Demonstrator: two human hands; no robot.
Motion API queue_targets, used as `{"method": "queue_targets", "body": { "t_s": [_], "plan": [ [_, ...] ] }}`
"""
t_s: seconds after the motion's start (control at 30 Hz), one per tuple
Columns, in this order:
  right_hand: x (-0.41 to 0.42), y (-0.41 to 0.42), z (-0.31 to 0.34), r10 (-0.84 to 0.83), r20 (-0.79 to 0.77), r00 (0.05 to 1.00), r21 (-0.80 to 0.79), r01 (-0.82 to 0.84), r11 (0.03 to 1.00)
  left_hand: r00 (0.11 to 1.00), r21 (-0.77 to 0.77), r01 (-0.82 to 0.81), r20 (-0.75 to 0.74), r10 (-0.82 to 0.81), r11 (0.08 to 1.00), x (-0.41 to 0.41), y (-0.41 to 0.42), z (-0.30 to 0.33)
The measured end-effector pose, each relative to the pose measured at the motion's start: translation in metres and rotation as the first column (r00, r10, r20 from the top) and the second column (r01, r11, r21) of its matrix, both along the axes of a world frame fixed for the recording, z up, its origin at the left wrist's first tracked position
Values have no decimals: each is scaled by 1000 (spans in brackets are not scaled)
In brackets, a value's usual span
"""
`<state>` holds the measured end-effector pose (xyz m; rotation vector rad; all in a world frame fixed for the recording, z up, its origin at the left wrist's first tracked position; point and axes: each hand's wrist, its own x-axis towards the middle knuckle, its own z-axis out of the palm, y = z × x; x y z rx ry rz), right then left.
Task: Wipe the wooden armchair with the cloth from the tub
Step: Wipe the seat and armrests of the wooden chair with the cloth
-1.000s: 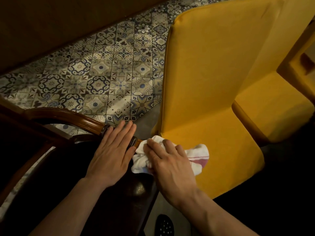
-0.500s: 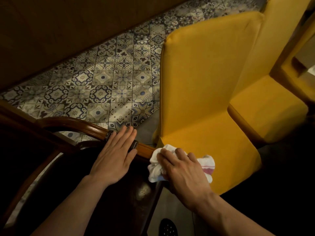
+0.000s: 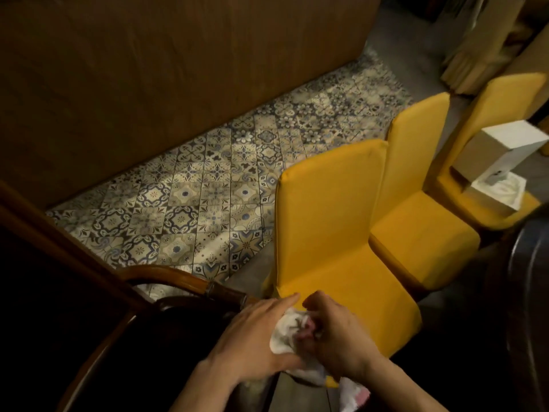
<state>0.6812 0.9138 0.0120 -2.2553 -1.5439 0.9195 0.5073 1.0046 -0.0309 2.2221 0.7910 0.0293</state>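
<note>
Our right hand bunches the white cloth in curled fingers; our left hand lies flat against it, fingers straight, beside the arm of the armchair. Yellow chairs stand just beside.

Head view, downward, apparently close over armchair

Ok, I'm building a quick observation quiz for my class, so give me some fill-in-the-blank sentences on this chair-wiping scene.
1. The right hand grips a white ____, which the left hand touches.
2. Beside the wooden armchair stand ____ yellow chairs in a row.
3. A white box sits on the yellow chair ____ from the hands.

Missing words: cloth; three; farthest.
</note>
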Motion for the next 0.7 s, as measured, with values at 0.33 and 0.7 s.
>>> {"method": "queue_targets", "body": {
  "t_s": [0.33, 0.7],
  "plan": [
    [-22, 27, 149, 160, -175, 971, 315, -99, 944, 984, 356, -165, 121, 130, 920, -40, 40, 157],
    [-37, 87, 287, 81, 499, 863, 546, -386, 743, 946, 707, -313, 169, 278, 635, -86, 76, 316]
  ]
}}
